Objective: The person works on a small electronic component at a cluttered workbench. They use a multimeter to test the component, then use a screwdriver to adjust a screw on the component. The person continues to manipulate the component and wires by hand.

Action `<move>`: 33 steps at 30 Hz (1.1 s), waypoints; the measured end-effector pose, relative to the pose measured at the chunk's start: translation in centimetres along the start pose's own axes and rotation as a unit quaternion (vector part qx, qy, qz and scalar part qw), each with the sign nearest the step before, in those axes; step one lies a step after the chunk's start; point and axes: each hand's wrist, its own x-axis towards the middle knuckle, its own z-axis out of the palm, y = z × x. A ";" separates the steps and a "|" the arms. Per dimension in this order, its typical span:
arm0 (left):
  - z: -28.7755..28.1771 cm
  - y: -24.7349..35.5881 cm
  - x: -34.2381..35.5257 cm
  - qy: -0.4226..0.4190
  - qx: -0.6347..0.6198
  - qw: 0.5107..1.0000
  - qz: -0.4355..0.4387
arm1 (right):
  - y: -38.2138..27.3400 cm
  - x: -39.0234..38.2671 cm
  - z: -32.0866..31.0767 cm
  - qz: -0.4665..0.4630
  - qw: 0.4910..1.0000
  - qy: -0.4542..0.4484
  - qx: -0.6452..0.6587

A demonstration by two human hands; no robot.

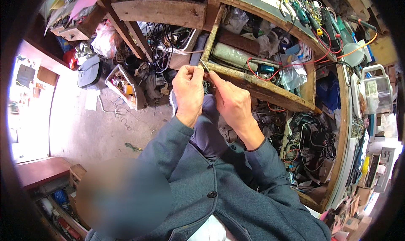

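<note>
My left hand [187,93] is closed in a pinch just in front of the open wooden drawer. At its fingertips a thin, dark, rod-like piece [204,65] sticks up toward the drawer's corner. My right hand [233,98] comes in from the right, its forefinger and thumb closed together close to the left fingertips. The far end of the piece and whatever lies between the right fingers are too small to make out. Both hands are above my lap, over the grey trousers [206,131].
The open drawer [261,83] holds a rolled grey bundle [236,55], plastic bags and red wires. Tangled cables [310,144] fill the space beneath. Hand tools [301,15] crowd the bench at upper right. A box of odds and ends [126,89] stands on the floor beside a black bin [89,72].
</note>
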 end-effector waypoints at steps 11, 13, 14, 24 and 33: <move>0.0 0.0 0.2 0.003 0.030 0.999 0.011 | -0.1 0.1 -0.3 -0.010 0.999 -0.016 -0.045; -0.1 -0.4 0.0 0.001 0.019 1.000 0.002 | -0.1 0.1 -0.4 -0.013 0.998 -0.019 -0.051; -0.1 -0.5 0.3 0.001 0.030 0.999 0.012 | -0.1 0.3 -0.3 -0.014 0.998 -0.020 -0.054; 0.2 0.3 0.2 0.007 0.046 0.999 0.020 | 0.3 0.7 -0.2 -0.032 0.998 -0.013 -0.053; 0.0 0.4 0.2 -0.004 0.041 0.999 0.028 | 0.1 0.9 -0.6 -0.047 0.996 -0.026 -0.072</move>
